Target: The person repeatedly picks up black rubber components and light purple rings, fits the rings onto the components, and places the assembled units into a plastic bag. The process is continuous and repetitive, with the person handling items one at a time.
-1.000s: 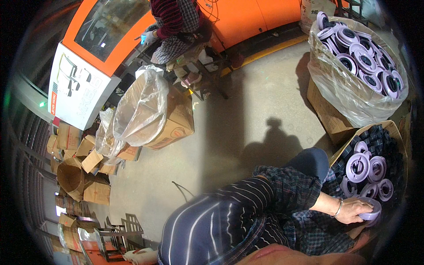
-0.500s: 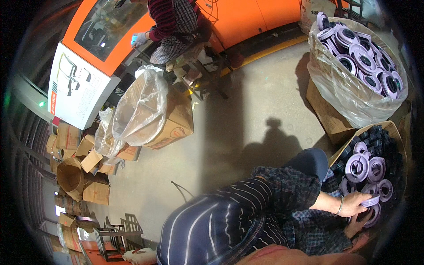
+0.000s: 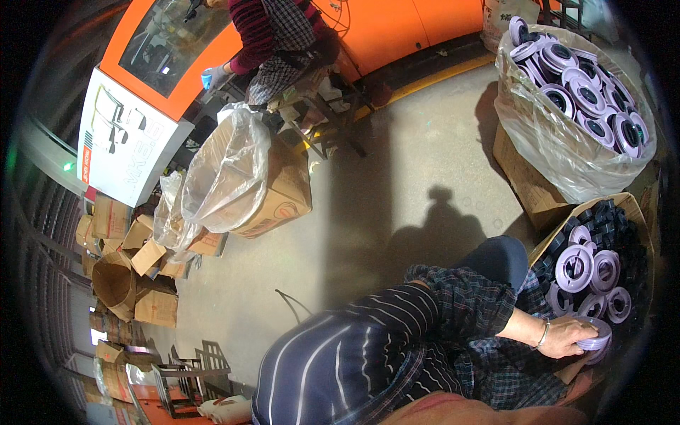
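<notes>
At the lower right, my left hand (image 3: 564, 336), with a bangle on the wrist, is closed on the rim of a lilac plastic ring (image 3: 601, 329). The ring is held tilted over an open carton (image 3: 632, 203). Below it, my right hand (image 3: 571, 371) shows only in part, behind the left hand and in shadow; its fingers are hidden. Close to my hands, several loose lilac rings (image 3: 574, 268) lie on a heap of black plastic parts (image 3: 610, 225) in the carton.
Beyond it stands a plastic-lined carton (image 3: 538, 152) heaped with lilac rings with black centres (image 3: 586, 97). Another lined carton (image 3: 283, 191) is across the floor. A co-worker (image 3: 283, 42) sits at an orange machine (image 3: 389, 32). Cardboard boxes (image 3: 154, 308) are stacked at left.
My left hand has moved slightly down with the ring, which now shows more of its face. The right hand is more covered. The co-worker's gloved hand has moved left and down.
</notes>
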A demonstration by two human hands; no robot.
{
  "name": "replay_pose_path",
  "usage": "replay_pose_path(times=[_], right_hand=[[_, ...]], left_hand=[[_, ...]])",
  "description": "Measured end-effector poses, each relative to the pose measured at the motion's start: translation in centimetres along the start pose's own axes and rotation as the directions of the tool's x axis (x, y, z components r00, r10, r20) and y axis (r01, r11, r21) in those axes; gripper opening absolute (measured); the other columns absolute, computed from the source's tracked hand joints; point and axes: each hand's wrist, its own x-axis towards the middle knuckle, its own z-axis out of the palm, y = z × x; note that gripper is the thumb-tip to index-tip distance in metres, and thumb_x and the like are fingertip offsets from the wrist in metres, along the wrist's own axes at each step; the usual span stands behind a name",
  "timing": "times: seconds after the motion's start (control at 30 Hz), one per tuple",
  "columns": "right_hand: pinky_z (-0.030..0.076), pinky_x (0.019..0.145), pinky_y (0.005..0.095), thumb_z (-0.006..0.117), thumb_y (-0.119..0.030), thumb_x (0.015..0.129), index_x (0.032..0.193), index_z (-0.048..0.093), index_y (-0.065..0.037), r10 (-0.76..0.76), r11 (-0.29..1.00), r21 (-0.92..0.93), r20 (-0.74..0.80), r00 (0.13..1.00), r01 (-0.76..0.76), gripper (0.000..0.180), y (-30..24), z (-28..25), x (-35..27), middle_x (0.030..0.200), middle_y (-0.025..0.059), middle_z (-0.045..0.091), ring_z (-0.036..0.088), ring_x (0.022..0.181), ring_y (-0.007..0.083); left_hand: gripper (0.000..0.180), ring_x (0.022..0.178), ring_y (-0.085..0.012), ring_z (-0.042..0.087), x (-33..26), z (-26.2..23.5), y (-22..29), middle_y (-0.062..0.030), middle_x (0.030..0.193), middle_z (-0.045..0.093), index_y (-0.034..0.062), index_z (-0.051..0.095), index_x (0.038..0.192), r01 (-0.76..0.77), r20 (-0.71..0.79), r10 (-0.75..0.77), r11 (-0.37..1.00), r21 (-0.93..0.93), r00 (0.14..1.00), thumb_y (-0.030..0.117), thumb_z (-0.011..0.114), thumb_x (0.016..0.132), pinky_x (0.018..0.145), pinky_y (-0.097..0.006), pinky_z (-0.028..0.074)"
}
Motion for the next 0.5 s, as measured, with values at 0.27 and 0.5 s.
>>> replay_pose_path(times=[0.27, 0.5], right_hand=[[0.039, 0.108, 0.0431, 0.059, -0.047, 0.096, 0.149, 0.035, -0.002, 0.08, 0.988, 0.129, 0.034, 0.996, -0.084, 0.073, 0.0, -0.8, 0.3, 0.147, 0.0233, 0.044, 0.047, 0.132, 0.036], [0.038, 0.108, 0.0411, 0.058, -0.038, 0.099, 0.149, 0.035, -0.002, -0.248, 0.955, -0.163, 0.015, 0.969, 0.248, 0.066, 1.5, -0.8, 0.0, 0.147, 0.0218, 0.044, 0.047, 0.132, 0.0324]], left_hand=[[0.034, 0.101, -0.0423, 0.06, 0.3, 0.7, -1.7, -0.0231, 0.103, 0.061, -0.0015, 0.051, 0.112, 0.171, -0.129, -0.17, 0.985, -0.011, 0.977, 0.01, 0.066, 0.083, 0.084, -0.047, 0.048], [0.036, 0.1, -0.0421, 0.06, 0.2, 1.1, -2.3, -0.0225, 0.106, 0.061, -0.0014, 0.051, 0.113, 0.259, -0.12, -0.258, 0.966, -0.011, 0.959, 0.01, 0.067, 0.082, 0.084, -0.049, 0.048]])
